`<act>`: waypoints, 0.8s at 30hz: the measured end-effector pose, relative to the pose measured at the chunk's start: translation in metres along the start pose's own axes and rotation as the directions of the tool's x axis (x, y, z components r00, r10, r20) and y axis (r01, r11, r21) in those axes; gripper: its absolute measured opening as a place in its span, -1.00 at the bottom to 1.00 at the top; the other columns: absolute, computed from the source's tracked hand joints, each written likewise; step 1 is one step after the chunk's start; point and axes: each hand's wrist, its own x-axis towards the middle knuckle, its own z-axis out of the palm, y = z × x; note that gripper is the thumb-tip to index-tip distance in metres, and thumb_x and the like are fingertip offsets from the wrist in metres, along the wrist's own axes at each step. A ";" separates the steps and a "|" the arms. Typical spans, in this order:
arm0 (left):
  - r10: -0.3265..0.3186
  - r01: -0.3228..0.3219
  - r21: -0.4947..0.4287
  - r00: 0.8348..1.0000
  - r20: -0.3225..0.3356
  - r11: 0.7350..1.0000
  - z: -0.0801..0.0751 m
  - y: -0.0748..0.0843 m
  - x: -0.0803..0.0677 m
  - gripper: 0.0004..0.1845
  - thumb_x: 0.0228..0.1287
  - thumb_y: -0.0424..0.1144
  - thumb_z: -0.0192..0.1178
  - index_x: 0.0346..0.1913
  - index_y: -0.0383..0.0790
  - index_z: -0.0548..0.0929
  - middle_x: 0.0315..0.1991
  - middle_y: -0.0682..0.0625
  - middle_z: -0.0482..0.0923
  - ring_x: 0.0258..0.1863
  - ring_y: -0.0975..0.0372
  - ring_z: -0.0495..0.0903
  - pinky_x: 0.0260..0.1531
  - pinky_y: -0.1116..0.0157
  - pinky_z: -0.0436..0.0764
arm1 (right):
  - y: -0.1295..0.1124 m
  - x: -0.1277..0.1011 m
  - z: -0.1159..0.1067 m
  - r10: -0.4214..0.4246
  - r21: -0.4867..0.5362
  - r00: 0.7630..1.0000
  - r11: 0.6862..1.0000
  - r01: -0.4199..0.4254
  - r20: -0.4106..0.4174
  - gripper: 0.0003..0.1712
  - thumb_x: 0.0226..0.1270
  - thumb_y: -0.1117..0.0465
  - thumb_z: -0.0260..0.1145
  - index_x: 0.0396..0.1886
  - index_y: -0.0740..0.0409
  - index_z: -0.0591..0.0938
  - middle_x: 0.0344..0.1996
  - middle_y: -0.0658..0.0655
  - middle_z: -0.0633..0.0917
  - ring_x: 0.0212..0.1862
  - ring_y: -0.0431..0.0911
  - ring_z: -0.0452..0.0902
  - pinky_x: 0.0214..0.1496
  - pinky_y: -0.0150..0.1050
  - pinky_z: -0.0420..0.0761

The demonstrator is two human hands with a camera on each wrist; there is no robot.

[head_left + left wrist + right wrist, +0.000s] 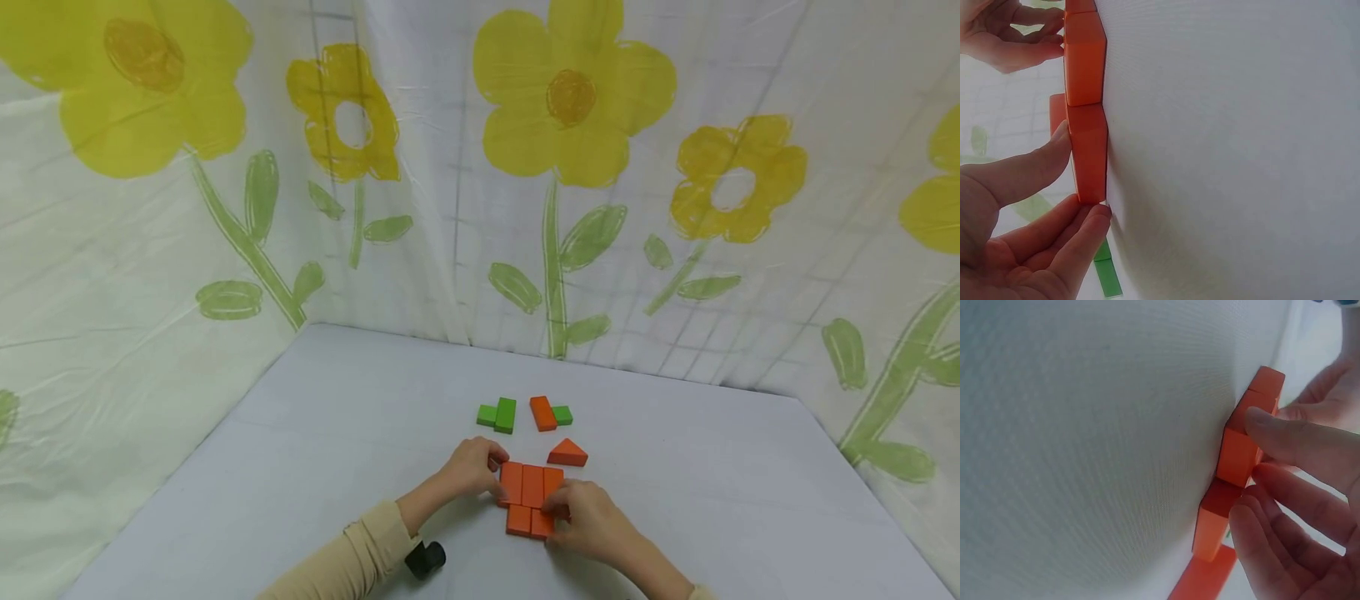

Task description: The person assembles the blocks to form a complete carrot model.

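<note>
Several orange-red wooden blocks lie side by side on the white table: three upright rectangles (532,485) in a row, with two shorter-looking blocks (518,520) against their near ends. At the group's left side, my left hand (471,467) grips the leftmost rectangular block (1090,156), thumb on its near part and fingers at its far end. My right hand (592,521) is on the right side, pinching the near right block (1238,453); its thumb presses that block's face and its fingers reach round the corner. These fingers partly hide the rightmost rectangle.
Just beyond the group lies an orange-red triangular block (567,454). Farther back are two green blocks (505,415) touching, and an orange-red block (542,413) beside a small green one (562,415). A black object (425,560) is by the left sleeve. A flower-printed curtain (420,292) borders the table.
</note>
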 end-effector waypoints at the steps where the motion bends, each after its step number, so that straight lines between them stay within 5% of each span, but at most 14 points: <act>1: 0.004 -0.004 0.002 1.000 -0.001 1.000 0.000 -0.001 0.000 -0.57 -0.13 -0.47 0.50 -0.10 -0.41 0.67 -0.34 -0.05 0.57 -0.30 0.15 0.52 -0.26 0.22 0.59 | 0.000 0.000 0.000 0.003 0.001 1.000 1.000 -0.003 -0.002 -0.73 -0.13 0.34 0.56 -0.34 0.23 0.73 -0.44 -0.08 0.60 -0.40 -0.26 0.38 -0.34 -0.33 0.49; 24: -0.019 0.019 -0.020 1.000 0.008 1.000 -0.001 0.000 0.000 -0.58 -0.13 -0.46 0.50 -0.10 -0.40 0.67 -0.33 -0.07 0.59 -0.30 0.13 0.53 -0.26 0.21 0.60 | -0.012 0.011 0.010 -0.078 -0.026 0.997 0.997 0.078 -0.001 -0.79 0.01 0.23 0.55 -0.31 0.16 0.79 -0.46 -0.16 0.66 -0.38 -0.34 0.38 -0.29 -0.34 0.46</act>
